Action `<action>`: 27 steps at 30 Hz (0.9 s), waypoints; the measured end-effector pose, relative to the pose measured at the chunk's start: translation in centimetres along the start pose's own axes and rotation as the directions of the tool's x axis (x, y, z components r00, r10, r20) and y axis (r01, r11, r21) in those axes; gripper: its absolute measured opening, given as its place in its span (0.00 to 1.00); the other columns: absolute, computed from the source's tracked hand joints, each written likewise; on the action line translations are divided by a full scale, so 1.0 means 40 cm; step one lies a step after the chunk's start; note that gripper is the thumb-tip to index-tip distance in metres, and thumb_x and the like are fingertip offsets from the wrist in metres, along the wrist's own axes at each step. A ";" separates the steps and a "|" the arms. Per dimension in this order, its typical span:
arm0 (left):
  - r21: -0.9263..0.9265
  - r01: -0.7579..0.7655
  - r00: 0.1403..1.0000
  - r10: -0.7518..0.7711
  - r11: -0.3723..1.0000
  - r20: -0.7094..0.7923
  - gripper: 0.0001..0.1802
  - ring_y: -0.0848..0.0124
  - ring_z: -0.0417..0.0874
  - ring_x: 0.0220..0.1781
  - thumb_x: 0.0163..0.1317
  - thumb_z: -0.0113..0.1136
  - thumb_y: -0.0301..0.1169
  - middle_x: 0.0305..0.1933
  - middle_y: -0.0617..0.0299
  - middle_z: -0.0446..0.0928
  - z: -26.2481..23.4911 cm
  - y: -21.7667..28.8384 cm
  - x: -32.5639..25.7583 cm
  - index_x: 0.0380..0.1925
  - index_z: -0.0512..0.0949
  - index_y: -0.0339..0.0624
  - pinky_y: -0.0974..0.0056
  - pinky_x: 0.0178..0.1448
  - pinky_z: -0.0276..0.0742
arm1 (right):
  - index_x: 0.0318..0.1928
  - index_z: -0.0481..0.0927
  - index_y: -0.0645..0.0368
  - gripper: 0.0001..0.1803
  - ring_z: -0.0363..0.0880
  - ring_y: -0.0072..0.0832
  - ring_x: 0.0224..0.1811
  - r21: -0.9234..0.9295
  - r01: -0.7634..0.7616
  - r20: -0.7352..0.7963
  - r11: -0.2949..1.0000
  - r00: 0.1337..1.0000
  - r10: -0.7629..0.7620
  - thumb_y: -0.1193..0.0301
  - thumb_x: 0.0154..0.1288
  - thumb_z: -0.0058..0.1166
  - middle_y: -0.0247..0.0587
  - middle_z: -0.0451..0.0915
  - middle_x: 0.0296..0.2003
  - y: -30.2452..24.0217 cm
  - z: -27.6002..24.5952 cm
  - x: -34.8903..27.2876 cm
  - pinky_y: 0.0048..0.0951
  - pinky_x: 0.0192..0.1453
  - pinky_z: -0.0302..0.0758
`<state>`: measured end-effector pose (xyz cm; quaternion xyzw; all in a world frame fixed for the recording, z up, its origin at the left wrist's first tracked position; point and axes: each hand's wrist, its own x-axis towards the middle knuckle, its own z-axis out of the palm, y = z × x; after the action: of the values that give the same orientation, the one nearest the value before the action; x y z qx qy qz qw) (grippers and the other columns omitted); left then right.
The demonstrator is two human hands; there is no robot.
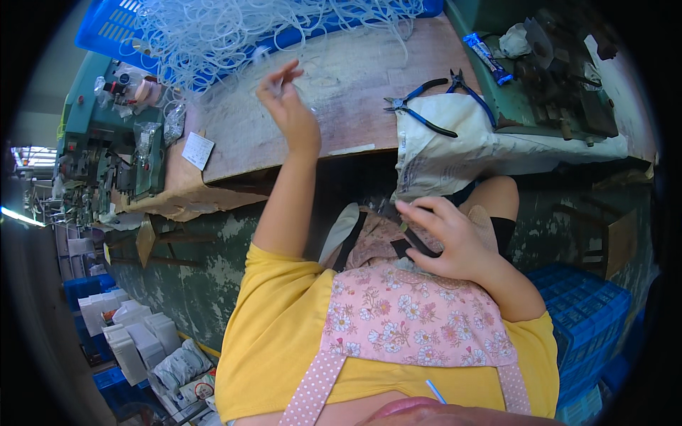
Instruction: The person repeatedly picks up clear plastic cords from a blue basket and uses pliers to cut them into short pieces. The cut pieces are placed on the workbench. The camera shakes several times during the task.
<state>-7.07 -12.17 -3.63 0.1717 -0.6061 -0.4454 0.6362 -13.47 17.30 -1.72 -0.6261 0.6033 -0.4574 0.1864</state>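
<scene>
My left hand (pixel 285 110) is raised over the worktable, its fingers partly bent and spread, with nothing plainly held in them. Just beyond the fingertips is a small blurred whitish piece (pixel 261 54), beside a tangled heap of clear plastic loops and strands (pixel 234 32). Close to my lap, my right hand (pixel 451 238) is wrapped round a pair of dark-handled pliers (pixel 419 240); their jaws are hard to make out against the dark gap under the table. A pink floral apron (pixel 419 312) lies below that hand.
A blue crate (pixel 92 32) holds the heap. Two blue-handled cutting pliers (pixel 423 106) (pixel 470 96) lie by a white sack (pixel 440 156) on the table (pixel 348 78). Green machines (pixel 568 85) stand right and left; blue crates (pixel 582 305) are stacked at lower right.
</scene>
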 end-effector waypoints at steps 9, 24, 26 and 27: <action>-0.684 0.527 0.837 -0.446 0.504 0.317 0.12 0.71 0.67 0.26 0.58 0.44 0.31 0.39 0.54 0.76 -0.020 0.231 -0.139 0.42 0.71 0.44 0.61 0.42 0.66 | 0.61 0.76 0.46 0.37 0.74 0.40 0.40 -0.370 0.095 -0.014 0.924 0.994 -0.107 0.73 0.44 0.64 0.44 0.73 0.45 -0.048 -0.014 0.054 0.38 0.45 0.72; -0.430 0.835 0.550 -0.533 0.343 0.643 0.31 0.59 0.77 0.44 0.67 0.42 0.51 0.49 0.48 0.74 -0.036 0.257 -0.147 0.63 0.61 0.42 0.50 0.58 0.71 | 0.58 0.79 0.46 0.34 0.75 0.39 0.40 -0.386 0.216 0.111 0.897 0.976 -0.187 0.74 0.45 0.67 0.44 0.74 0.42 -0.041 -0.034 0.064 0.35 0.44 0.73; -0.266 0.898 0.426 -0.541 0.350 0.725 0.58 0.50 0.64 0.70 0.57 0.41 0.74 0.66 0.40 0.61 -0.057 0.242 -0.164 0.74 0.42 0.43 0.44 0.71 0.59 | 0.61 0.76 0.47 0.35 0.75 0.36 0.39 -0.169 0.178 0.145 0.969 0.977 -0.154 0.75 0.47 0.66 0.44 0.74 0.41 -0.033 -0.047 0.066 0.32 0.43 0.73; -0.152 0.692 0.619 -0.472 0.705 0.627 0.61 0.49 0.61 0.71 0.53 0.47 0.73 0.69 0.39 0.56 -0.064 0.229 -0.176 0.74 0.42 0.42 0.44 0.72 0.56 | 0.63 0.74 0.48 0.37 0.75 0.33 0.38 0.007 0.121 0.147 0.993 0.982 -0.121 0.75 0.49 0.64 0.43 0.75 0.41 -0.029 -0.052 0.066 0.29 0.41 0.73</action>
<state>-0.48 -2.56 -1.56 0.1020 -0.5700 -0.7684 0.2726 -14.85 15.74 1.17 -0.6938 0.5493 -0.4198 0.2016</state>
